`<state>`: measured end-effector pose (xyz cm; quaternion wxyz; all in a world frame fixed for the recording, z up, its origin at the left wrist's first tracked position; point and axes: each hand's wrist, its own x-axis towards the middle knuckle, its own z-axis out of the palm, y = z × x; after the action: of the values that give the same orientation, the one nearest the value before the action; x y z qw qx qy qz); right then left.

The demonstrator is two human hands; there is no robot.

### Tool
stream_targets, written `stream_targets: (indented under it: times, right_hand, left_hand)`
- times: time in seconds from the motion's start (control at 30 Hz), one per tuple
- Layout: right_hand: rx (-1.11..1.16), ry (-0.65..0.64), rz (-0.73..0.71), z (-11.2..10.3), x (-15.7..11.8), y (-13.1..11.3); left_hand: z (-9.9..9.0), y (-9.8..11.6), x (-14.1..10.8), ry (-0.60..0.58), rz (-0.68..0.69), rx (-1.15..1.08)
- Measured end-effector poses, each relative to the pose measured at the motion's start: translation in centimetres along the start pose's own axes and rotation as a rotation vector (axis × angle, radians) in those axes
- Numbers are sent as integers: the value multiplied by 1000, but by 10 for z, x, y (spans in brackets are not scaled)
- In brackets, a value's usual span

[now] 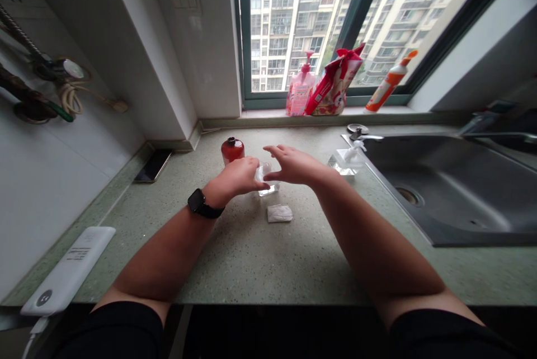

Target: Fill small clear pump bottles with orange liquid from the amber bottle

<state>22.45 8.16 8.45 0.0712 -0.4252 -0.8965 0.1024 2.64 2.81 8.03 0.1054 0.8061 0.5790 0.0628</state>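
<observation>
My left hand (241,176), with a black watch on its wrist, is closed round the left side of a small clear container (267,187) standing on the counter. Its thumb crosses the front of the container, and its other fingertips are partly hidden. On the opposite side, my right hand (293,164) is open, thumb and fingers spread beside the container. Behind my left hand stands a red-brown bottle (232,150) with a dark, narrow neck. A folded white tissue (279,213) lies in front of the container.
Near the sink (423,244) stands a clear square bottle (343,162) with a white pump. A phone (153,166) and a white power bank (69,269) lie on the left. The windowsill holds a pink pump bottle (300,93), a red bag (333,88) and an orange bottle (388,88).
</observation>
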Motion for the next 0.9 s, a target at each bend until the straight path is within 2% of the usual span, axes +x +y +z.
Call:
stream_targets:
  times: [0.13,0.37,0.63,0.83,0.9]
  right_hand:
    - [-14,52,24,7,4,-10]
    - [-5,19,58,-8,2,16]
    - [39,29,-2,7,6,-8]
    - [22,23,5,-2,5,14]
    - [27,8,7,-3,4,15]
  left_hand:
    - [0,0,0,1,1,15]
    - [-1,1,0,-8,-5,24]
    - [1,-1,1,8,8,26]
    - [0,0,0,-1,-2,26]
    - [0,0,0,-4,-1,25]
